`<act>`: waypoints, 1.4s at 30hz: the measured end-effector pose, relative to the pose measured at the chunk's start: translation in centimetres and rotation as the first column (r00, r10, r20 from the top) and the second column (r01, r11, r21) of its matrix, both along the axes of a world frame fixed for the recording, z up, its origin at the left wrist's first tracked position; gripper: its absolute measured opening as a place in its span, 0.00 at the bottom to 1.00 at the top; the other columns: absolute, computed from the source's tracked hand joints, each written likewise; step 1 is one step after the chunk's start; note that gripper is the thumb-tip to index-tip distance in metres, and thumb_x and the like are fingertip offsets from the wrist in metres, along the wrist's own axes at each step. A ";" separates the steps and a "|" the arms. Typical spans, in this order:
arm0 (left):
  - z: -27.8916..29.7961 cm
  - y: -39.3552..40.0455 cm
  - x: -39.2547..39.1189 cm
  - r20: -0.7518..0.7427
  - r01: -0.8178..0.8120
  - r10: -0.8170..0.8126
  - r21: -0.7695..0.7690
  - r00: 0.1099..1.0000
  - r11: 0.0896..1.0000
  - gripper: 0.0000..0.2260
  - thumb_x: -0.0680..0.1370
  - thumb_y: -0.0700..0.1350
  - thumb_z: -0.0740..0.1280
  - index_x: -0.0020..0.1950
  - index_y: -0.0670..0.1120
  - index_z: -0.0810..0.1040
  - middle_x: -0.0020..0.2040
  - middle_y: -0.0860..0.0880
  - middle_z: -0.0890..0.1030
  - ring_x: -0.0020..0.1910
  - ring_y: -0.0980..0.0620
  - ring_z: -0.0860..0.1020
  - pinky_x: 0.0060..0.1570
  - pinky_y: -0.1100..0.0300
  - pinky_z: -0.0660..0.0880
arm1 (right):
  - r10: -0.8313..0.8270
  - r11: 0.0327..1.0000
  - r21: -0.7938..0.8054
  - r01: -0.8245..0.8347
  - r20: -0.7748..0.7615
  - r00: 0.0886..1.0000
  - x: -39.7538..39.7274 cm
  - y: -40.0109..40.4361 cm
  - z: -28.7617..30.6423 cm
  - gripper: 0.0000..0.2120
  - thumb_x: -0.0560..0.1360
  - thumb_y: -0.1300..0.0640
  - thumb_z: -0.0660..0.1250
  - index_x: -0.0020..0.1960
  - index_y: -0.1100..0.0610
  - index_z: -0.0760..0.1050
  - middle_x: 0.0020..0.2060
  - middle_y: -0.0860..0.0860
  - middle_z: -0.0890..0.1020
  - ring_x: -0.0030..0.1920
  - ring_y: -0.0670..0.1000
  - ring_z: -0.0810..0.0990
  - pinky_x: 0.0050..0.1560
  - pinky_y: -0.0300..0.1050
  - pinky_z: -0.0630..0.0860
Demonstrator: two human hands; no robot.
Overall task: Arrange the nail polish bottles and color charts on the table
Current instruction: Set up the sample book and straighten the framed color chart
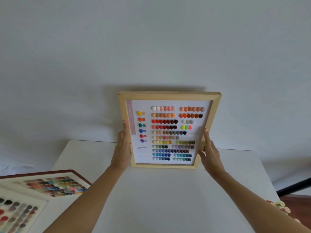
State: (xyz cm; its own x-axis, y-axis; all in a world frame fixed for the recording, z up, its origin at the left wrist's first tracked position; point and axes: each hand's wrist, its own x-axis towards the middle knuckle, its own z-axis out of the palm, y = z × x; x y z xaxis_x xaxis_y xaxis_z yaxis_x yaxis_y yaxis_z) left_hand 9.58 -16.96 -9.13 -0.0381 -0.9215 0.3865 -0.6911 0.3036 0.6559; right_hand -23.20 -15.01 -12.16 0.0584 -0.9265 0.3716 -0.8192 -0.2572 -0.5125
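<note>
While the left hand [123, 145] and right hand [208, 153] grip the side rails of the framed color chart [168, 130], it stands tilted at the bench's [159, 199] far edge; stiff, probably light, best held by the wooden frame.

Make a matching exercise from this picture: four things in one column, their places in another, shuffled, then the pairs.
Things
1. framed color chart
2. red-edged color chart
3. left hand
4. right hand

Places
A. lying flat at the table's left edge
B. on the frame's right side
C. standing upright at the back of the white table, near the wall
D. on the frame's left side

Pairs: 1-C, 2-A, 3-D, 4-B
</note>
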 end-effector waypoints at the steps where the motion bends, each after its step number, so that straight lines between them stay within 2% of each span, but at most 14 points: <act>1: -0.1 -0.4 0.0 0.014 0.004 -0.004 -0.007 1.000 1.000 0.45 0.75 0.37 0.67 0.75 0.57 0.35 0.63 0.44 0.66 0.56 0.57 0.74 0.43 0.65 0.77 | -0.006 1.000 -0.006 0.006 0.000 1.000 -0.1 -0.2 -0.2 0.45 0.73 0.66 0.69 0.76 0.52 0.41 0.55 0.61 0.75 0.46 0.54 0.79 0.46 0.56 0.82; 3: -0.2 -1.2 0.1 0.029 0.017 -0.017 -0.015 0.999 1.000 0.46 0.75 0.36 0.67 0.75 0.56 0.35 0.63 0.44 0.66 0.57 0.57 0.73 0.44 0.65 0.77 | -0.016 1.000 -0.002 0.016 0.010 1.000 -0.2 -0.6 -0.4 0.44 0.74 0.65 0.68 0.76 0.52 0.41 0.55 0.60 0.74 0.45 0.52 0.79 0.46 0.54 0.81; 7: -0.3 -2.0 0.4 0.060 0.013 -0.013 -0.003 0.998 1.000 0.48 0.74 0.34 0.68 0.75 0.58 0.34 0.65 0.44 0.65 0.59 0.58 0.71 0.47 0.57 0.80 | -0.028 1.000 0.007 0.027 0.036 0.999 -0.2 -1.0 -0.7 0.41 0.76 0.64 0.65 0.77 0.51 0.41 0.55 0.59 0.74 0.44 0.50 0.78 0.46 0.53 0.81; 15: -0.4 -2.1 0.6 0.092 0.004 -0.005 0.013 0.996 1.000 0.47 0.74 0.35 0.68 0.76 0.55 0.35 0.66 0.44 0.65 0.60 0.59 0.71 0.49 0.55 0.80 | -0.046 0.999 0.005 0.046 0.045 0.998 0.0 -1.0 -1.0 0.43 0.75 0.64 0.67 0.76 0.49 0.41 0.54 0.59 0.74 0.43 0.46 0.74 0.46 0.52 0.81; 20: -0.3 -1.8 0.1 0.071 -0.015 0.015 0.003 0.997 1.000 0.47 0.74 0.36 0.69 0.76 0.55 0.36 0.65 0.44 0.66 0.60 0.58 0.70 0.47 0.63 0.77 | -0.029 1.000 0.009 0.029 0.049 0.998 -0.1 -0.6 -0.8 0.45 0.74 0.65 0.67 0.76 0.48 0.40 0.54 0.59 0.74 0.44 0.46 0.74 0.46 0.52 0.81; 25: -0.3 -1.2 -0.2 0.079 -0.008 0.008 0.002 0.997 1.000 0.48 0.73 0.35 0.70 0.76 0.54 0.37 0.69 0.44 0.63 0.64 0.60 0.66 0.49 0.64 0.75 | -0.004 1.000 0.022 0.003 0.053 0.999 -0.2 0.1 -0.4 0.49 0.72 0.67 0.69 0.76 0.44 0.38 0.57 0.60 0.74 0.49 0.53 0.79 0.50 0.57 0.80; 27: 0.1 -0.7 -0.4 0.091 -0.020 0.020 0.007 0.996 1.000 0.47 0.73 0.33 0.70 0.77 0.51 0.39 0.72 0.43 0.59 0.66 0.61 0.63 0.51 0.61 0.77 | -0.002 0.998 0.058 -0.001 0.056 0.998 -0.2 0.6 0.0 0.50 0.72 0.67 0.69 0.75 0.41 0.37 0.60 0.59 0.73 0.52 0.54 0.78 0.53 0.58 0.79; 29: 0.4 0.0 -0.6 0.096 -0.039 0.037 0.016 0.995 0.999 0.46 0.72 0.32 0.70 0.77 0.50 0.41 0.75 0.42 0.55 0.70 0.57 0.62 0.52 0.55 0.79 | -0.002 0.996 0.092 -0.003 0.060 0.998 -0.3 1.5 0.6 0.51 0.73 0.67 0.69 0.74 0.38 0.35 0.64 0.59 0.71 0.56 0.56 0.77 0.55 0.59 0.78; 32: 1.1 1.5 -1.0 0.122 -0.072 0.067 0.036 0.990 0.997 0.44 0.73 0.32 0.69 0.77 0.48 0.43 0.77 0.42 0.50 0.75 0.44 0.60 0.53 0.47 0.80 | 0.012 0.994 0.107 -0.018 0.057 0.998 -0.8 2.9 1.7 0.52 0.73 0.66 0.70 0.72 0.36 0.34 0.68 0.58 0.68 0.61 0.57 0.75 0.58 0.61 0.76; 34: 1.8 2.6 -1.5 0.149 -0.102 0.095 0.039 0.984 0.994 0.43 0.73 0.32 0.69 0.78 0.49 0.44 0.78 0.42 0.49 0.76 0.42 0.57 0.53 0.46 0.80 | 0.016 0.995 0.096 -0.020 0.038 0.999 -1.3 3.9 2.5 0.52 0.73 0.65 0.70 0.72 0.35 0.34 0.69 0.58 0.67 0.62 0.58 0.75 0.59 0.60 0.75; 38: 3.0 5.2 -3.0 0.173 -0.124 0.119 0.018 0.978 0.992 0.41 0.73 0.33 0.69 0.77 0.50 0.47 0.78 0.43 0.50 0.76 0.42 0.55 0.55 0.44 0.79 | 0.001 0.998 0.070 -0.004 0.036 0.999 -2.9 6.2 4.1 0.48 0.73 0.64 0.69 0.74 0.38 0.38 0.68 0.58 0.68 0.60 0.57 0.75 0.61 0.56 0.74; 42: 3.7 7.3 -5.8 0.166 -0.045 0.050 -0.034 0.985 0.998 0.40 0.73 0.34 0.70 0.77 0.50 0.50 0.77 0.44 0.52 0.75 0.43 0.59 0.53 0.46 0.79 | -0.046 0.998 0.046 0.043 0.052 0.998 -5.6 8.9 5.1 0.40 0.74 0.64 0.68 0.76 0.46 0.48 0.65 0.58 0.71 0.58 0.57 0.76 0.61 0.55 0.74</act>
